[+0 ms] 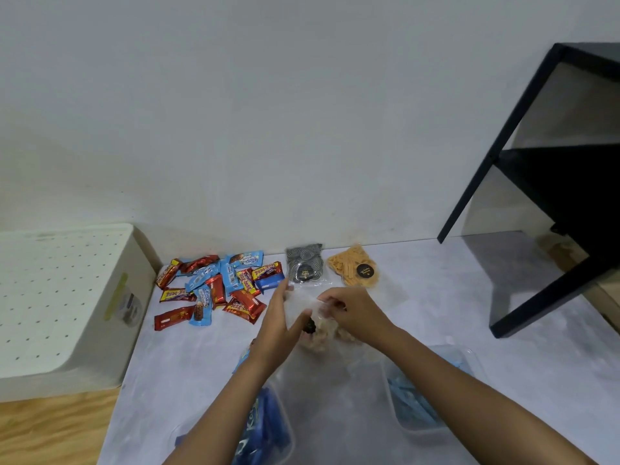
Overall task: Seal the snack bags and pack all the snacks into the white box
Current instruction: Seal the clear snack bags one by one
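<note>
A clear snack bag [327,332] of pale beige pieces with a dark round sticker lies at the middle of the table. My left hand [280,322] holds its top edge on the left, thumb on the plastic. My right hand [352,312] pinches the same top edge on the right. Behind them lie a bag of black-and-white swirl cookies [305,263] and a bag of orange sticks [354,265]. A heap of red and blue wrapped bars [218,285] is spread at the back left. The white box [63,297], with a perforated lid, stands at the far left.
Two clear plastic tubs with blue packets stand near me, one at lower left [265,427] and one at lower right [422,397]. A black metal shelf frame [553,182] rises on the right. The wall runs close behind the table.
</note>
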Available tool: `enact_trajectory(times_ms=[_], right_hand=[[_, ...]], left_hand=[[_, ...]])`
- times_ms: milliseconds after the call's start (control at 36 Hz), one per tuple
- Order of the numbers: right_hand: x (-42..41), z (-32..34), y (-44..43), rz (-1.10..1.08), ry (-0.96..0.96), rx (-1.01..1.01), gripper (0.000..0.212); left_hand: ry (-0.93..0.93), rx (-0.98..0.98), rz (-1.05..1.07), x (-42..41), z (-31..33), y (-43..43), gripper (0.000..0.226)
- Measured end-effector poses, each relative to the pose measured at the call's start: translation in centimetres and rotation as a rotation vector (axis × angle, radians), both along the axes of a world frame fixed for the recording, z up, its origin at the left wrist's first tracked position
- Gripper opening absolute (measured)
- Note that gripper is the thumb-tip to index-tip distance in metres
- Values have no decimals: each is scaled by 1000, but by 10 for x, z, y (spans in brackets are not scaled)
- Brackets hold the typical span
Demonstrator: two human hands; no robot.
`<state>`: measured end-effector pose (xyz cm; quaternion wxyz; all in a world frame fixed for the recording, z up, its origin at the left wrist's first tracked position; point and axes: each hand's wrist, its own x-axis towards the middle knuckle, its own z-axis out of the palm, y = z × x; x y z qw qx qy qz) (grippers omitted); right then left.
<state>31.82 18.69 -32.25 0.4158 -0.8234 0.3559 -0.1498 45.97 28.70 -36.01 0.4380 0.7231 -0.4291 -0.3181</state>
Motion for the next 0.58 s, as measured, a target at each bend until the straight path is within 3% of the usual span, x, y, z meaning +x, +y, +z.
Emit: enact_trajectory(times_ms=[56,194,306,583], right_hand=[[-4,3,-7,-58,-61,11,11],[-22,19,-33,-208,-273,86,10],[-47,34,-67,-251,-334,58,24],[-99,40,-165,-380,-331,-81,18]], left_hand=[[31,-41,35,-4,-4,-5,73],[-7,-236,159,-16,8,-30,23],[25,-340,88,-31,25,-64,26],[43,-311,-61,-71,37,-180,18]])
